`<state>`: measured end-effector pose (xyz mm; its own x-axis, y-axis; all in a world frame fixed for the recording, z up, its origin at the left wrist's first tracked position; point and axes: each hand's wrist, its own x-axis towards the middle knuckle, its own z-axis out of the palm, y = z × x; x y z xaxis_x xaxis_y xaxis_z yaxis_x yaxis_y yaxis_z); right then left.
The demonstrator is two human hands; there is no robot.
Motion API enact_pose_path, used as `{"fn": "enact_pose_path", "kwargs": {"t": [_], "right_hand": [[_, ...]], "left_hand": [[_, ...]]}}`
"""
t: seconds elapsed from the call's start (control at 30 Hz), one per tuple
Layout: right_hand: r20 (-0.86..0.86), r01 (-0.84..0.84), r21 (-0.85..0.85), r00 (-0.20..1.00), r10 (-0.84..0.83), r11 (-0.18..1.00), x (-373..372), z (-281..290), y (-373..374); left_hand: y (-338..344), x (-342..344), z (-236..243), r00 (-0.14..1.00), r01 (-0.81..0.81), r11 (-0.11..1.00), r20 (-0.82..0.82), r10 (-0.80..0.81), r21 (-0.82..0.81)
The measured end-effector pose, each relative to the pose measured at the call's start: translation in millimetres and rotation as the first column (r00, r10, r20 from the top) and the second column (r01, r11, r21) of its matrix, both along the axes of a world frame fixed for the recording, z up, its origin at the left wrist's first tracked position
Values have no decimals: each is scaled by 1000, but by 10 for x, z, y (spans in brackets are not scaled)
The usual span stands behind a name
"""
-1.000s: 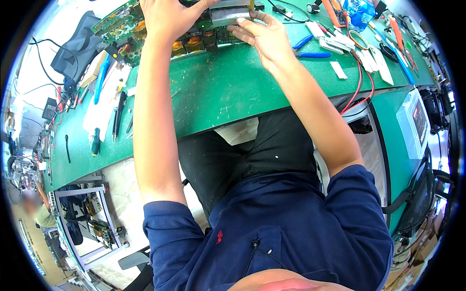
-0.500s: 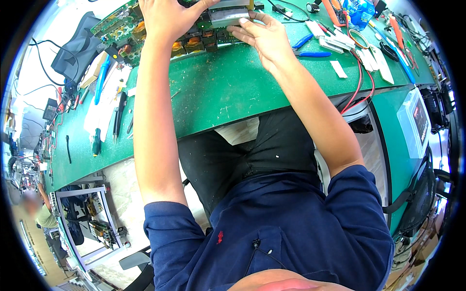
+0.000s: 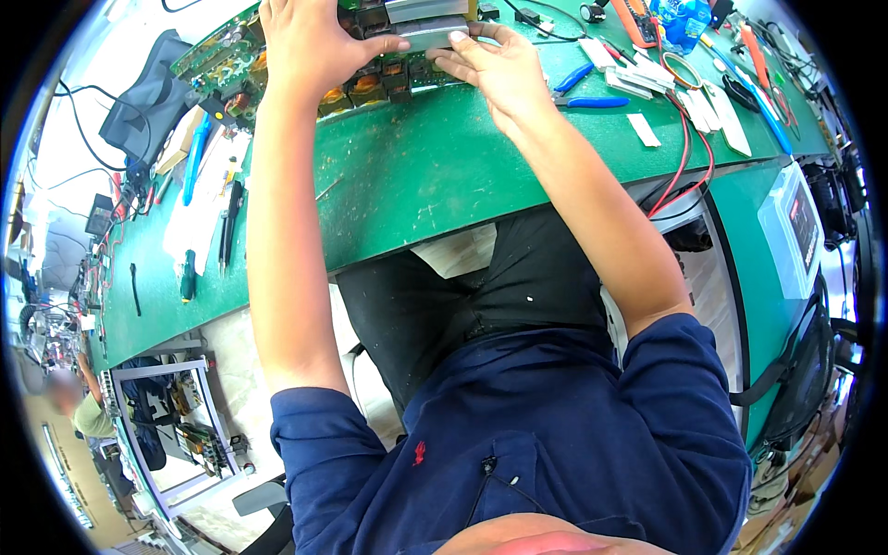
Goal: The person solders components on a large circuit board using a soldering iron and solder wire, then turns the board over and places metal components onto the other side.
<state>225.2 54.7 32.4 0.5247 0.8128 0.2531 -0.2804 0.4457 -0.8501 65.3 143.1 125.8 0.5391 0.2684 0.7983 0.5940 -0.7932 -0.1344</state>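
A green circuit board crowded with parts lies along the far edge of the bench. Across it spreads my left hand, its thumb stretched toward a silver metal heat sink; the fingertips run out of the picture at the top. At the heat sink's right end, my right hand is closed, thumb on the metal and fingers below it by the board's near edge. Orange-wound coils sit on the board between the two hands.
On the green bench, blue-handled pliers lie right of my right hand, near white strips and a tape roll. Left are black tweezers, a green-handled screwdriver and a blue tool. Another person is far left.
My left hand has shifted slightly left and down, its thumb now lower, by the heat sink's left end. My right hand keeps its grip, moved slightly left.
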Motion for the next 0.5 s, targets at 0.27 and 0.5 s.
{"fn": "enact_pose_path", "kwargs": {"t": [0.27, 0.5], "right_hand": [[5, -16, -14, 1000, 16, 1000, 3, 11, -27], [24, 26, 22, 999, -27, 999, 26, -35, -18]], "left_hand": [[-67, 40, -26, 999, -35, 999, 4, 35, -23], [-96, 54, 20, 998, -64, 995, -11, 63, -70]]}}
